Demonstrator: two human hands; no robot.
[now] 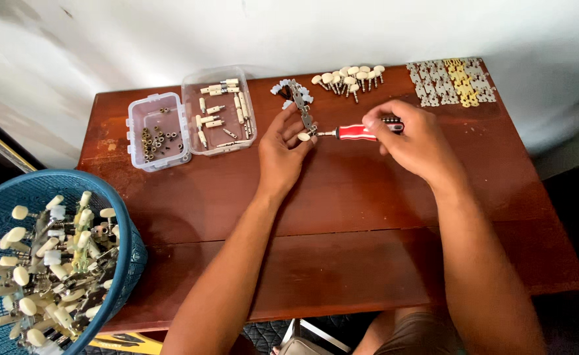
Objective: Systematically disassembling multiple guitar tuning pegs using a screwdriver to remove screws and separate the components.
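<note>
Over the middle of the brown wooden table (368,197), just in front of two clear plastic boxes (220,108) and a pile of cream knobs (348,77), left hand (283,148) curled shut around a thin metal tuner strip (302,108), right hand (411,135) closed on a red screwdriver (358,133) with its tip at the strip's near end. Looks light, stiff and hard, likely a bit slippery, with small knobs (303,137) easy to knock. Best pinched by the flat edges, close to the screw.

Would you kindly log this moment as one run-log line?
left hand: holds metal tuner strip | right hand: grips red screwdriver, tip at strip | wooden table
</note>
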